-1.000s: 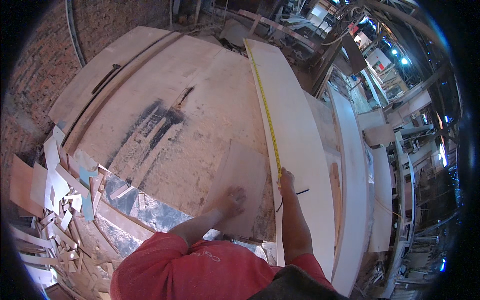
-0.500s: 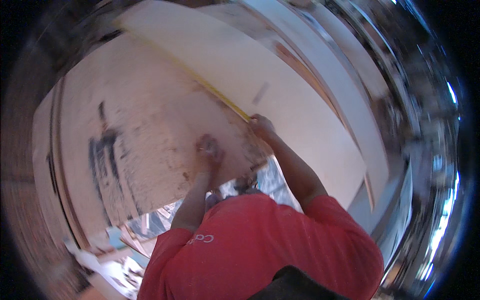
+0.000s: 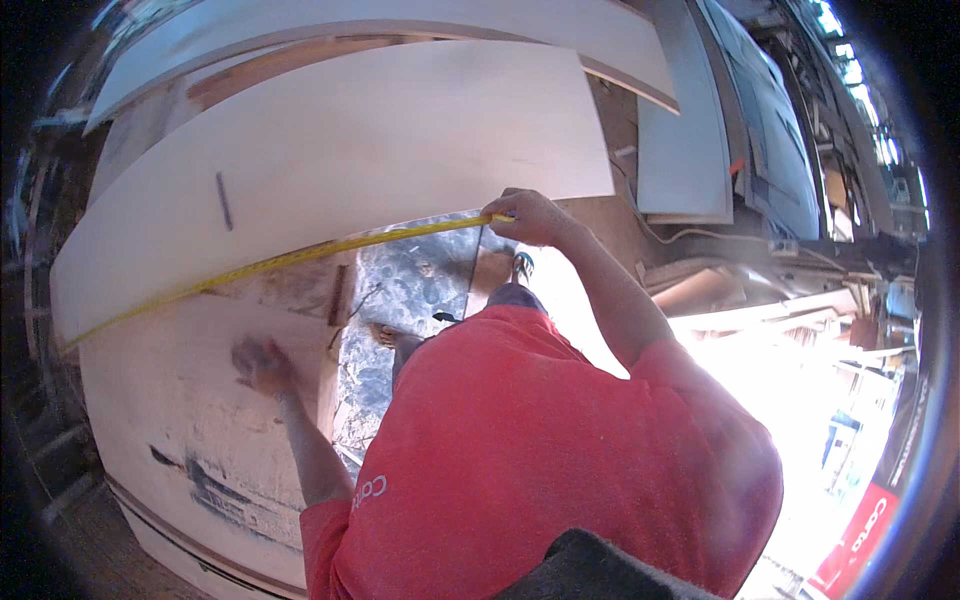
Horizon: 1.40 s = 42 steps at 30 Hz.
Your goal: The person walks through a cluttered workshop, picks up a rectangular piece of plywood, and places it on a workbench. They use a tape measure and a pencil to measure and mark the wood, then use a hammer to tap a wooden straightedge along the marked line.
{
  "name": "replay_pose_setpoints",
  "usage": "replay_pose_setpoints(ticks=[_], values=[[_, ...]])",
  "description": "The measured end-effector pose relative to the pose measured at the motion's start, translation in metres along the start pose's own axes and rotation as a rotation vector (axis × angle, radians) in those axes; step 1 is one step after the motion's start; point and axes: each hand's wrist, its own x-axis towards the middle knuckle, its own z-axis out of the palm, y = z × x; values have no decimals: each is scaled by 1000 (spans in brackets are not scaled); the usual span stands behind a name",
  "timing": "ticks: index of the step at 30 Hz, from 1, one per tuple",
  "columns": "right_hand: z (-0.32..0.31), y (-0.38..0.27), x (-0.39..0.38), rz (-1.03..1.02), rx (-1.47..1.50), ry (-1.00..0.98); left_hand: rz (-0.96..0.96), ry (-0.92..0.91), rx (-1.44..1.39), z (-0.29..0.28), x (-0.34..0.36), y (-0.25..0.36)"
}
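Observation:
My right hand (image 3: pixel 519 212) grips the yellow tape measure (image 3: pixel 330 247) at its right end. The tape runs along the near edge of a long white board (image 3: pixel 390 130) to the board's far left. A thin dark stick-like item (image 3: pixel 224 200) lies on that board. My left hand (image 3: pixel 262 365), blurred, has its fingers apart and empty above a pale, stained wooden worktop (image 3: pixel 200 410) below the tape. Whether it touches the surface I cannot tell.
More long boards (image 3: pixel 380 20) lie beyond. Stacked pale panels (image 3: pixel 680 160) and a loose cable (image 3: pixel 700 240) are at the right, with scrap pieces (image 3: pixel 760 310) below them. My feet (image 3: pixel 523 268) stand on a dusty floor (image 3: pixel 400 270) beside the worktop.
My view has swung round, so the board now runs crosswise. My right hand still grips the tape. My left hand sits farther left of my body, away from the right hand.

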Motion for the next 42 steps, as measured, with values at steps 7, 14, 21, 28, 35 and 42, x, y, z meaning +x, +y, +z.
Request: replay_pose_setpoints(ticks=[7, 14, 21, 28, 35, 42], values=[[-92, 184, -81, 36, 83, 6, -274, 20, -566, -133, -3, 167], [-116, 347, -105, 37, 119, 24, -19, -88, -669, -207, -86, 347], [-121, 390, -108, -41, 62, 64, -80, -368, -598, -222, -137, 399], [-114, 399, -106, -28, 111, 52, -107, -640, -520, -200, -180, 394], [-109, 408, -102, -14, 105, 51, -156, -917, -323, -209, -207, 380], [-107, 409, -101, -9, 101, 40, -221, -1069, -332, -210, -238, 368]])
